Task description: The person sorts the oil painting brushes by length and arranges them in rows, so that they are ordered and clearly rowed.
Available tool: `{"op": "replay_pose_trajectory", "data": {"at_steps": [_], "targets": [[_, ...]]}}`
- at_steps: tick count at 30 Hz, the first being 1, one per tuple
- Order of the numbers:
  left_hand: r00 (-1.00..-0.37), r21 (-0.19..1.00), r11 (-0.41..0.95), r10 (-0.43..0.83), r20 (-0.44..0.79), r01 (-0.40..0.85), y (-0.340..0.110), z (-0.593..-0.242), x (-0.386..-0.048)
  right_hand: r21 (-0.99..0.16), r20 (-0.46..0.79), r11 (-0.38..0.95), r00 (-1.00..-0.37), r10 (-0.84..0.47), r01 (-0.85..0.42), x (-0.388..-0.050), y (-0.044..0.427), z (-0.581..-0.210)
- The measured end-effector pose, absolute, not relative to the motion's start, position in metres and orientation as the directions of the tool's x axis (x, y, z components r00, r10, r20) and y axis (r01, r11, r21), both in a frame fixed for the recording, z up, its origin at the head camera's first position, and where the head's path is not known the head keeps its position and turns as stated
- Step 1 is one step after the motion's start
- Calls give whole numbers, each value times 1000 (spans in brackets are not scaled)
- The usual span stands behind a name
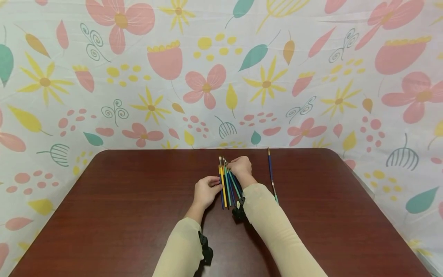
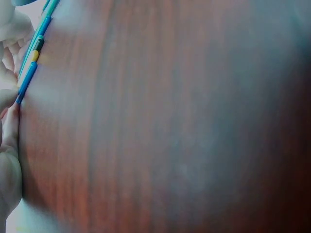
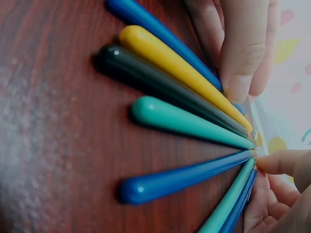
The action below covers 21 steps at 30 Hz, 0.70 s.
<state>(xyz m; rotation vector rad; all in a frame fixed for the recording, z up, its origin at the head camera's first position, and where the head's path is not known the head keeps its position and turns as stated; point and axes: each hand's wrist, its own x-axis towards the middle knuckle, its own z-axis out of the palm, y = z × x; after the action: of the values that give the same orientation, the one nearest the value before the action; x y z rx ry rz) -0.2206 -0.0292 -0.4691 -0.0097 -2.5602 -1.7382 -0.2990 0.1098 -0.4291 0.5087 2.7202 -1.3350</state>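
Observation:
Several paintbrushes [image 1: 225, 188] lie side by side on the table, bristles away from me, handle ends fanned out in the right wrist view. My left hand [image 1: 205, 190] is at their left side, its thumb and fingertips touching the outer blue brush [image 3: 170, 41]; beside that lie a yellow brush [image 3: 184, 73] and a black one [image 3: 170, 90]. My right hand [image 1: 241, 166], fingers curled, pinches brushes at the right near their bristle end, by a teal brush [image 3: 228, 199]. The left wrist view shows part of a hand [image 2: 8, 170] at its left edge, beside the brush handles [image 2: 29, 77].
Right of the group, a separate blue brush [image 1: 270, 165] points toward the table's far edge, with a teal handle [image 1: 276, 198] near my right sleeve. The brown table [image 1: 121, 207] meets a flower-patterned cloth [image 1: 207, 46] behind it.

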Motion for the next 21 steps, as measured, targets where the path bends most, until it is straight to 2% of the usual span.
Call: {"op": "replay_pose_trajectory", "data": {"at_steps": [9,21], "targets": [[-999,930,367,-14,38,30,-29,-467,-218,-805,-252,475,-930,267,355,-299,113,-425],[-999,929,367,-15,52,43,-29,-466,-218,-928,-235,243,-948,213,284,-291,124,-421]]}}
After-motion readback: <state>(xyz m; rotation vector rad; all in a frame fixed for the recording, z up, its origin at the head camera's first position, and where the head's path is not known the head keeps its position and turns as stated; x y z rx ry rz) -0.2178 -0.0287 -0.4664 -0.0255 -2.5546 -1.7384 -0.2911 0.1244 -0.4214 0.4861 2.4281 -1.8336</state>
